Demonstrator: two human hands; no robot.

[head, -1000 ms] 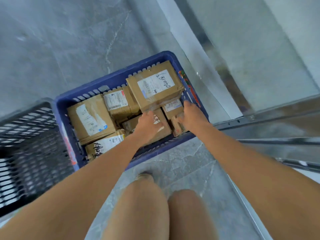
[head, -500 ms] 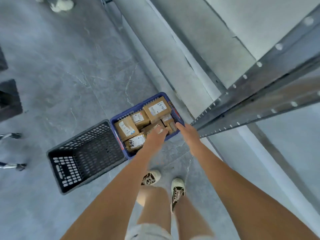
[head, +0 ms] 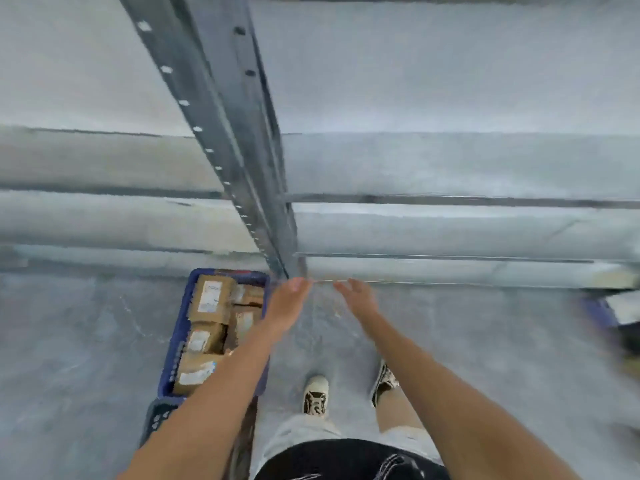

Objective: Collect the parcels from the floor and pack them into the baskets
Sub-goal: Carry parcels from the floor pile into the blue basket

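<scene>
Both hands have lifted clear of the blue basket [head: 180,344] since a second ago — the person now stands upright. Left hand [head: 289,306] and right hand [head: 358,299] hang forward, fingers relaxed, each grip released and holding nothing. Packed parcels [head: 209,299] lie in the basket, left of the left hand, its long axis running near to far. Something blurred — perhaps more parcels — lies far right, so the right hand looks nearer it.

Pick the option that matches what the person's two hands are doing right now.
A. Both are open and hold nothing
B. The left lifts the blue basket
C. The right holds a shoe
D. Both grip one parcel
A: the left hand and right hand reach forward with relaxed fingers and nothing in them, while the parcels lie in the blue basket on the floor.
</scene>
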